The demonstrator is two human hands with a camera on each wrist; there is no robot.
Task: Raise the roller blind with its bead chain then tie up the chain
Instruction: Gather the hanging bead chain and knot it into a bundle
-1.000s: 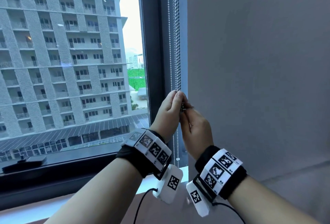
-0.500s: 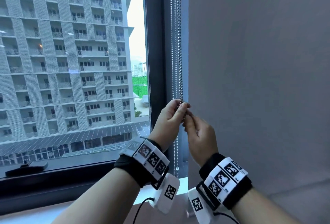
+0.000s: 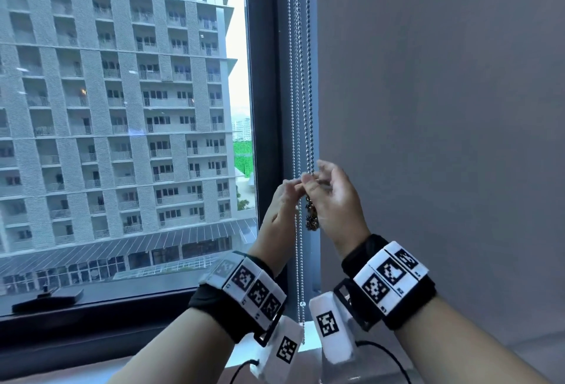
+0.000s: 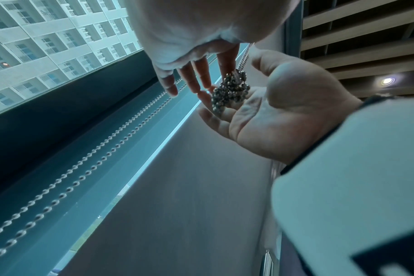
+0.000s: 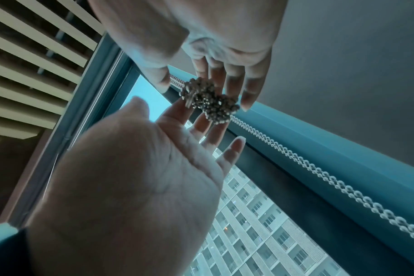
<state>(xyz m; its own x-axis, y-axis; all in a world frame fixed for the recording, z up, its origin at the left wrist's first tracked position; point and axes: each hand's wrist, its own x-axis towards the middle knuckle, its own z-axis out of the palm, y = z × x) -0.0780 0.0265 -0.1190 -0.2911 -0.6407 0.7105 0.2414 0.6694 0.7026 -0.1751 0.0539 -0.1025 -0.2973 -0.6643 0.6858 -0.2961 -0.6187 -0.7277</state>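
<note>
Between the two raised hands, a knotted clump of silver metal bead chain [image 3: 311, 214] is seen hanging from the taut vertical strands of the same chain [image 3: 309, 78], which run upward alongside the dark grey window frame [image 3: 263, 78]. The long axis of the clump is roughly vertical, in line with the strands above it.

The left hand [image 3: 279, 215] is shown on the frame side of the clump and the right hand [image 3: 337, 206] on the side away from the frame, toward the grey wall [image 3: 443, 108]. Both hands are spread, with fingers extended and nothing grasped. In the left-wrist view the clump [image 4: 229, 92] is seen lying against the right palm near the base of its fingers [image 4: 210, 119]; in the right-wrist view the left fingers [image 5: 196, 127] are seen just under the clump [image 5: 208, 99], and contact there cannot be settled.

A second, paler looped bead chain [image 3: 299, 261] hangs free, slightly nearer the frame than the clump, and continues down toward the sill.

The blind itself is out of view above, the glass stands uncovered, and the tying is judged essentially complete. Neither hand is markedly nearer; the right is judged the one in surer contact, so any final check of the knot would be expected from that side.
</note>
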